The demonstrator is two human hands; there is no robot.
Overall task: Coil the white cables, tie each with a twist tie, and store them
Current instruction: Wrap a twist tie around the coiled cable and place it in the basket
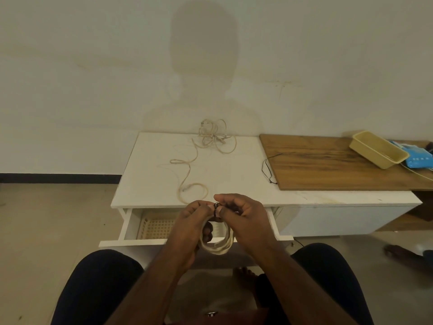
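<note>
Head view: left hand [187,221] and right hand [243,216], each grip narrow, pinch dark twist tie [216,207] on top of coiled white cable [216,247], above open drawer [131,226]. Step judged: tying. Next: finish twist, drop coil in basket [155,227]; loose cables [206,141] wait on surface [234,179]

I count one coiled cable [216,247] in my two hands and a tangle of loose cable [206,146] on the desk [234,174]. There is one yellow tub [378,150], one basket [157,228] in the drawer [131,241], and one black cord [269,167].

Twist tie [215,208] mostly hidden between pinching fingertips; blue packet [419,154] cut off at right edge.
</note>
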